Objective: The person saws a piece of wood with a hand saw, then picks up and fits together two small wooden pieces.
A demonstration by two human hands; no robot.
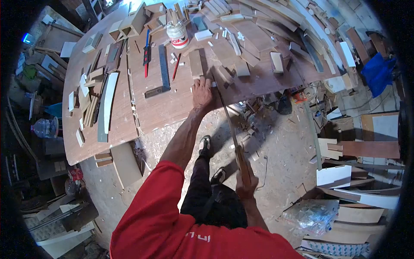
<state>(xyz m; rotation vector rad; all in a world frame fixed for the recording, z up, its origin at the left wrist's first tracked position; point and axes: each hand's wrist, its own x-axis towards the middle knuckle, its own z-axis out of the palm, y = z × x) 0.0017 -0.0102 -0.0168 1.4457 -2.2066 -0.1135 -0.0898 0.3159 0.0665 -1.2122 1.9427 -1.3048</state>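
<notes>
My left hand [202, 92] is at the front edge of the workbench, its fingers curled over the near end of a wooden block [196, 64]. Gripped in my right hand [246, 184] is the wooden handle of a handsaw [228, 115], held low in front of my body. The saw's narrow blade slants up and away, and its far end overlaps the bench edge just right of the block. Left of the block lie a red pencil [177, 67] and a dark try square [163, 69]. A small wood offcut [225, 75] rests right of the blade.
The wooden workbench [161, 113] also bears a white glue tub [177, 35] with sticks in it, a blue-and-red tool [146, 54] and many wood pieces. Scraps litter the floor [276, 172] beneath. Boards [368, 149] and a clear plastic bag [312, 214] are stacked at right.
</notes>
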